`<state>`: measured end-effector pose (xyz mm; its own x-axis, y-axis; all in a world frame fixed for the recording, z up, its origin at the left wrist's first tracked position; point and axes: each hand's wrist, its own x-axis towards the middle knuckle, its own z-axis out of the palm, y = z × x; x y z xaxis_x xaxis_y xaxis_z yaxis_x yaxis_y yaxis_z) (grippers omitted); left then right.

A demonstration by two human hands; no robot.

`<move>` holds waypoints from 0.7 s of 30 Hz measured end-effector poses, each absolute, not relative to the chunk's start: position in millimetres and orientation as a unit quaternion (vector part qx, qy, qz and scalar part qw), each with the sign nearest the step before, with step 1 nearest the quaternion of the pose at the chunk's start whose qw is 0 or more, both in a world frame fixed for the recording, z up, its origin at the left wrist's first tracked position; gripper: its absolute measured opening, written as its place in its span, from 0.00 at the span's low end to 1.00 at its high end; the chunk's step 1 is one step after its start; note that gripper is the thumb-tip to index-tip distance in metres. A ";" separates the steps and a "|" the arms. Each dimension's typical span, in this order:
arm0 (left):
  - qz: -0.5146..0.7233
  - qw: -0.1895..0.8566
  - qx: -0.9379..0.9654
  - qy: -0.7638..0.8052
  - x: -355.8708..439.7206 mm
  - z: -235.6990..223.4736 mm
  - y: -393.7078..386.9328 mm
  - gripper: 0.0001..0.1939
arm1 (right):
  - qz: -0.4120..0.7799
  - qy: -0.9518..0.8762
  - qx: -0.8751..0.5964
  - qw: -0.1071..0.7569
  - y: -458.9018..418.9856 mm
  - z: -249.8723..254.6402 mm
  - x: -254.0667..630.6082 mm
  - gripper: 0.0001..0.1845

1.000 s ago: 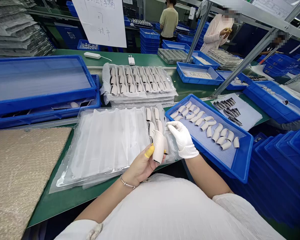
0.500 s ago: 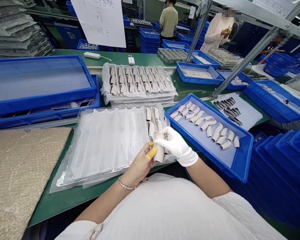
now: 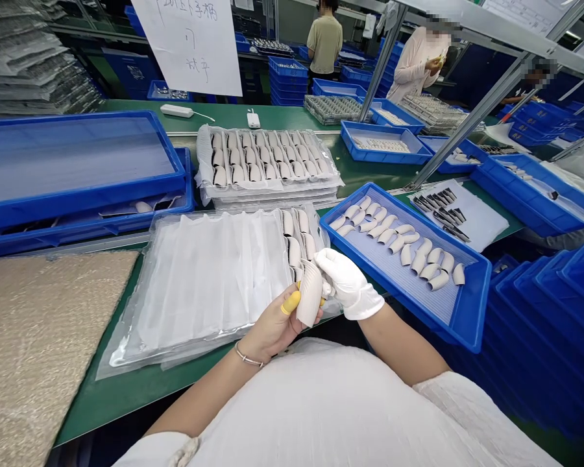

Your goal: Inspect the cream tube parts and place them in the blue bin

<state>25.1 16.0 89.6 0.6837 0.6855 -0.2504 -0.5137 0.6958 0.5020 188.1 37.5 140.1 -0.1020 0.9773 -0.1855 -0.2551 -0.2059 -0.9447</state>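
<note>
a pale, ribbed, curved shell [image 3: 310, 293] stands upright over the counter's [image 3: 126, 389] near edge, pinched in the left hand [image 3: 274, 322] with its yellow thumb cot; the white-gloved right hand [image 3: 348, 283] closes on its far side. behind, a clear bag [image 3: 199, 279]; right, a blue tray [image 3: 462, 311].

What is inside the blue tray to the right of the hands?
The blue tray holds two loose rows of white shells on a pale ribbed liner. Whatever lies beneath the liner is hidden.
</note>
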 end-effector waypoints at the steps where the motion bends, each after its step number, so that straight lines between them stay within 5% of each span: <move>1: 0.337 0.892 0.207 0.220 25.0 89.8 16.3 0.25 | 0.617 -0.405 -0.467 0.487 37.4 141.2 188.7 0.22; 11: 0.372 0.805 0.326 0.328 29.7 96.5 11.7 0.31 | 0.424 -0.621 -0.565 0.339 32.8 144.0 202.1 0.20; 21: 0.357 0.728 0.451 0.374 25.7 74.9 18.5 0.28 | 0.382 -0.664 -0.576 0.286 41.6 121.8 211.1 0.22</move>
<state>25.7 18.5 74.9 0.4654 0.8570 -0.2214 -0.1835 0.3381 0.9230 211.1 41.6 121.8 -0.1737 0.9829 -0.0604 0.5455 0.0450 -0.8369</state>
